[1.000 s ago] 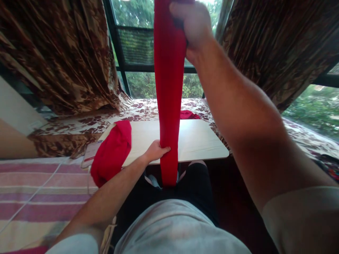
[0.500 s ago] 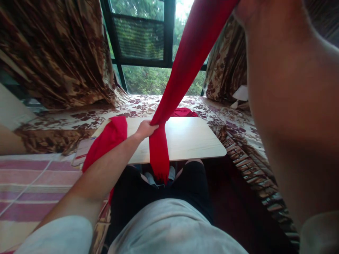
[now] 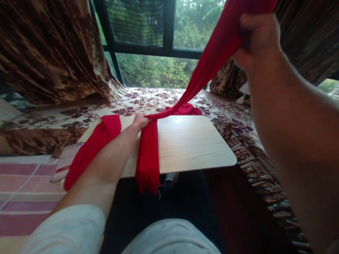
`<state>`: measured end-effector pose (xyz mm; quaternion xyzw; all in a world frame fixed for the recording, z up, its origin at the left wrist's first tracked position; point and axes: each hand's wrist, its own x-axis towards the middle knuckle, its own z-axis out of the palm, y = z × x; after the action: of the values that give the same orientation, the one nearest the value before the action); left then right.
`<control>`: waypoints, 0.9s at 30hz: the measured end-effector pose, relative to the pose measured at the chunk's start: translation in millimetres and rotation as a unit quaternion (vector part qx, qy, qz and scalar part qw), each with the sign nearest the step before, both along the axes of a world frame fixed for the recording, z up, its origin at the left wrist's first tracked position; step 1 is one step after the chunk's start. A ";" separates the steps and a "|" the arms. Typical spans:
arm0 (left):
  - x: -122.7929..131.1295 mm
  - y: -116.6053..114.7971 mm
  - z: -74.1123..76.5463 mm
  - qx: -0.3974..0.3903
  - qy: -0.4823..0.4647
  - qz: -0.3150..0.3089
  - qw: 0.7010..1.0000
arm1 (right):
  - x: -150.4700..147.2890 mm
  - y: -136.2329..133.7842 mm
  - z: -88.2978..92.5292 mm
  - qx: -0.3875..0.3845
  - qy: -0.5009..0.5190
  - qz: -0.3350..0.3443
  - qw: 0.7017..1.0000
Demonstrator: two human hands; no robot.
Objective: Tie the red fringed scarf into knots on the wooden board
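Observation:
A long red scarf (image 3: 206,67) stretches from high at the upper right down to the small wooden table (image 3: 193,144). My right hand (image 3: 258,40) is closed on its upper part, held up in front of the window. My left hand (image 3: 139,121) is closed on the scarf near the table's far edge, pinning it there. The fringed end (image 3: 147,165) lies across the tabletop and hangs over the near edge. A second red cloth (image 3: 91,148) lies along the table's left side, beside my left forearm. More red fabric (image 3: 186,110) is bunched at the table's far edge.
Brown floral curtains (image 3: 53,53) hang at both sides of a dark-framed window (image 3: 166,28). A floral bedspread (image 3: 148,100) lies behind the table. A pink striped blanket (image 3: 23,183) is at the left, with a flat packet (image 3: 65,165) on it.
My right hand swung the scarf's top from the centre out to the right and lowered it. My left hand slid the lower part forward onto the table, so the fringed end now lies on the tabletop.

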<state>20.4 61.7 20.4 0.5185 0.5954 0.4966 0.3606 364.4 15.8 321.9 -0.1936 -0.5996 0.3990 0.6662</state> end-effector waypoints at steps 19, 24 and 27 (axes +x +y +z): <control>-33.5 49.5 -50.2 -0.029 0.076 0.114 0.990 | 57.6 80.4 -152.3 -0.221 0.060 -0.034 0.973; -34.0 44.7 -55.2 -0.021 0.062 0.090 0.994 | 106.0 77.6 -230.4 -0.303 0.066 -0.112 0.944; -34.6 42.1 -56.2 -0.010 0.059 0.069 0.996 | 127.2 78.4 -256.9 -0.303 0.077 -0.140 0.940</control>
<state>-14.2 103.7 -35.8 0.5011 0.6548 0.4829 0.2947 491.6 94.2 65.0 -0.4362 -0.3642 0.4783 0.6696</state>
